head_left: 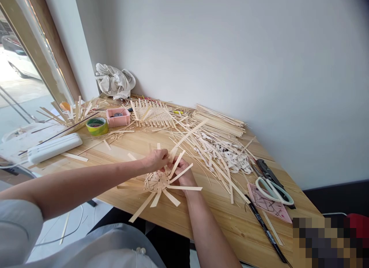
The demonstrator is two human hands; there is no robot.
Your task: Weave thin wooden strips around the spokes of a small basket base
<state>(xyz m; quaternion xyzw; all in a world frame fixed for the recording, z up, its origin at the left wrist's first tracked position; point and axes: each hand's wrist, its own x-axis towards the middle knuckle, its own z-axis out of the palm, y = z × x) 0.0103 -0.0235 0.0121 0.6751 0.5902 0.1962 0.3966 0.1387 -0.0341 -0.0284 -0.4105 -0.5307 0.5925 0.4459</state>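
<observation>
A small woven piece (pixel 155 182) of pale flat strips, its loose ends fanning out all around, is at the near edge of the wooden worktop (pixel 220 212), just in front of the person. The left hand (pixel 157 159) reaches over its far side, fingers drawn in and thumb pressed against them, pinching a long strip (pixel 191 132) that slants up and away to the right. The right hand (pixel 184 173) is half curled at the piece's right edge, its fingertips close to the left hand's; strips cover part of it, so I cannot tell how firmly it grips. Well to the right, pale-handled scissors (pixel 273 190) lie partly over a pink tray (pixel 269 209), with a black pen (pixel 265 227) along its left side. Beyond the hands lie a heap of white shreds (pixel 232 155) mixed with strips, a stack of flat strips (pixel 220 122) and a woven mat (pixel 155 113). To the left of the mat stands a pink box (pixel 118 120), with a tape roll (pixel 97 127) and a white case (pixel 54 148) farther left.
</observation>
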